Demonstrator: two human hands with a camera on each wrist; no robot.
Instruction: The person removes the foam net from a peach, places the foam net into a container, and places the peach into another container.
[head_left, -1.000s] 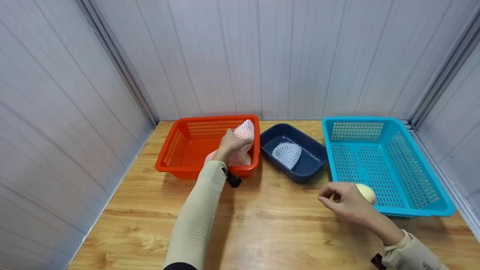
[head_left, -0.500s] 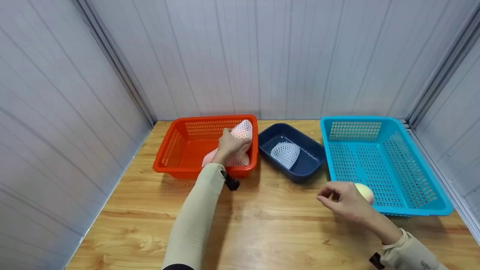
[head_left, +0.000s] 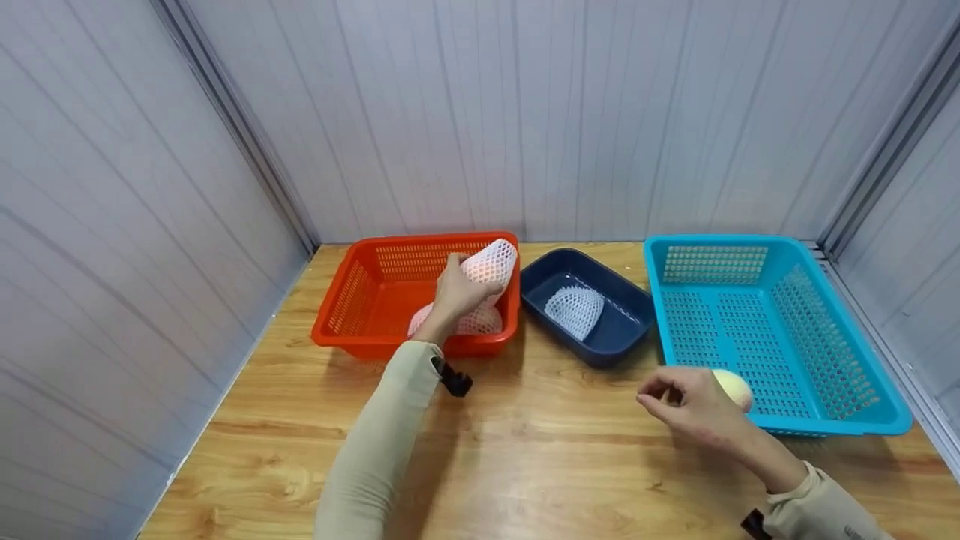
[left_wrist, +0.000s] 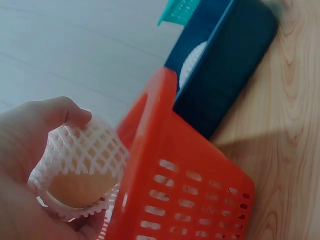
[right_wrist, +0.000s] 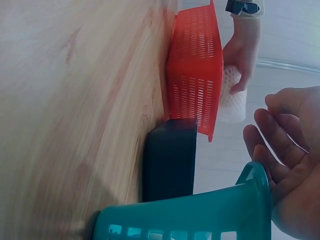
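Observation:
My left hand (head_left: pixel 459 294) grips a peach in a white foam net (head_left: pixel 491 264) at the right side of the orange-red basket (head_left: pixel 352 300). In the left wrist view, thumb and fingers wrap the netted peach (left_wrist: pixel 82 165), whose bare yellowish end shows through the net's opening. More netted fruit (head_left: pixel 480 321) lies below it in that basket, partly hidden by the hand. My right hand (head_left: pixel 697 409) hovers by the near left corner of the blue basket (head_left: pixel 847 322), fingers loosely curled around nothing. Behind it, a bare yellow-pink peach (head_left: pixel 735 388) lies in the blue basket.
Between the baskets stands a dark blue tub (head_left: pixel 626 322) holding an empty-looking white foam net (head_left: pixel 576 309). Pale panel walls (head_left: pixel 585 112) close off the wooden table (head_left: pixel 540 465) at the back and both sides.
My left hand has lifted the netted peach slightly, up toward the orange-red basket's right rim. The right hand has stayed in place.

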